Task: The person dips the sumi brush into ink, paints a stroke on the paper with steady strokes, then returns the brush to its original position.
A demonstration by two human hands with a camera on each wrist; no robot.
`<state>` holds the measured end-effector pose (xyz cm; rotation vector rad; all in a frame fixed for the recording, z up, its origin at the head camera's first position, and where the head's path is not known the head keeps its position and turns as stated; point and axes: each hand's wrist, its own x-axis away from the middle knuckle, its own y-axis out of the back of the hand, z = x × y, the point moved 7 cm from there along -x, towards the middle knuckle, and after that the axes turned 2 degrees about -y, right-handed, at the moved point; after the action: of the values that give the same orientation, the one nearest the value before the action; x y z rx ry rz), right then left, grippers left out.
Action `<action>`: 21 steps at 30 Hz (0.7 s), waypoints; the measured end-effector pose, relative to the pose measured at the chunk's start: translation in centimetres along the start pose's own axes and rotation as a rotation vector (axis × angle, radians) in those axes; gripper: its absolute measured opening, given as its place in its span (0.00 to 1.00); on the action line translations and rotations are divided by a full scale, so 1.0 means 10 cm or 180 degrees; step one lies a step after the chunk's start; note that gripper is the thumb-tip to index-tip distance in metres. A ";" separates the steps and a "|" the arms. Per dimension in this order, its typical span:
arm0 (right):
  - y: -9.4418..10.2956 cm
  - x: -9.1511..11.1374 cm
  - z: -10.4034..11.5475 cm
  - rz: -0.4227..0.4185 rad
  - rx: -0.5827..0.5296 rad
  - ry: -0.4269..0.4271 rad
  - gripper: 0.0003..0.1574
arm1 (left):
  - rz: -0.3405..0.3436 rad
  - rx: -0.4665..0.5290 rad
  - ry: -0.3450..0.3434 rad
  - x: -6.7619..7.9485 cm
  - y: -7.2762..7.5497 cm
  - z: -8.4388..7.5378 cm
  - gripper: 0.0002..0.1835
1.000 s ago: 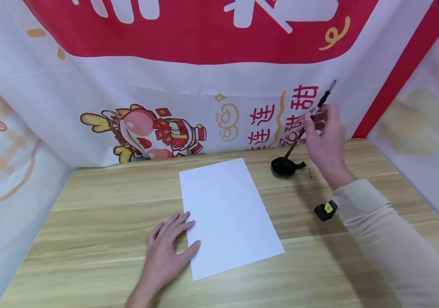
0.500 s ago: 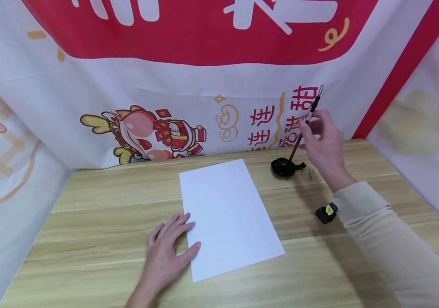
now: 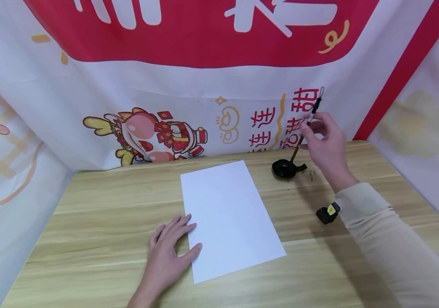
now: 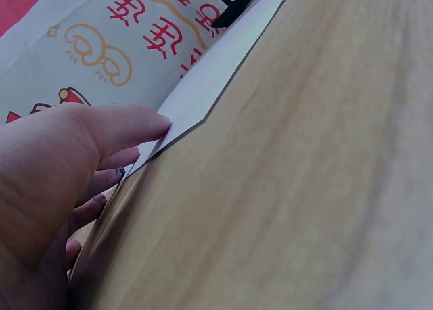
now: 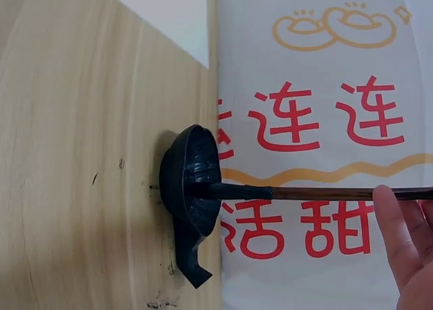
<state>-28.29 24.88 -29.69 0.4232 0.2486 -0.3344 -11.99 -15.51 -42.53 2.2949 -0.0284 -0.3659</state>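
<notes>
My right hand pinches the upper shaft of a brush with a brown handle and a hanging loop at its top. The brush leans a little to the right, its tip down inside a small black ink dish with a curved handle. That tip is hidden in the dark bowl. On the left, my left hand rests at the left edge of a blank white sheet of paper. Its thumb and fingertips lie on the paper's margin, fingers spread and relaxed.
Dark ink specks mark the wooden table beside the dish. A small black device with a yellow mark sits at my right cuff. Behind the table hangs a printed white and red cloth.
The brush's top has swung left and slightly down, and its lower end has shifted right within the dish. My right hand lowered slightly with it. The left hand keeps its place on the paper.
</notes>
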 end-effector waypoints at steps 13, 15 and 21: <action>-0.03 0.00 0.00 -0.0131 0.0176 0.0101 0.28 | 0.0014 -0.0013 0.0031 0.00 -0.01 0.02 0.28; -0.04 0.00 -0.01 -0.0130 0.0195 0.0112 0.28 | 0.0021 -0.0017 0.0036 0.00 -0.01 0.02 0.29; -0.07 0.00 -0.01 -0.0103 0.0179 0.0134 0.26 | 0.0028 -0.0027 0.0044 0.00 -0.01 0.02 0.29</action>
<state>-28.59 24.35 -30.02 0.4823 0.2879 -0.3652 -12.05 -15.55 -42.73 2.2881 -0.0301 -0.3451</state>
